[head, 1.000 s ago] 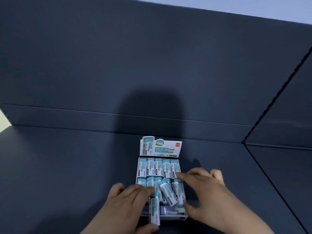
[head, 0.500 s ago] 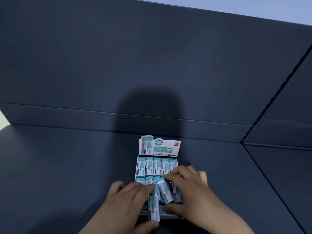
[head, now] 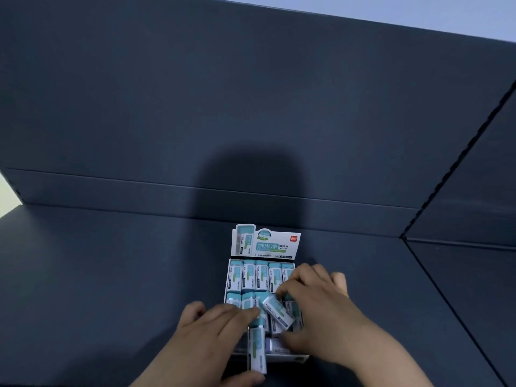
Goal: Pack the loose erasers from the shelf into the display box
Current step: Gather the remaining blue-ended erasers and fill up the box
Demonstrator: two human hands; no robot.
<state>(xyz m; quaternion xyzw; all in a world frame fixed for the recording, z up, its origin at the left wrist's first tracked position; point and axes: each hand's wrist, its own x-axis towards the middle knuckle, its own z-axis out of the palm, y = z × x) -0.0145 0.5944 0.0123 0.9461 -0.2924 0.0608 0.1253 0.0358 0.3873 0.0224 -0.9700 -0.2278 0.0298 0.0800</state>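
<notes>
Head view is showing the dark shelf carrying the display box, which is looking nearly full of sleeved erasers. Both hands are working over its near rows. The left hand is pinching one loose eraser end to end between forefinger and thumb. The right hand is curling its fingers round a tilted eraser. Each is looking light, firm and slick-wrapped, so gripping the short ends is probably safest.

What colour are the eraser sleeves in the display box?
White with teal bands, clearest on the back row of erasers in the head view.
</notes>
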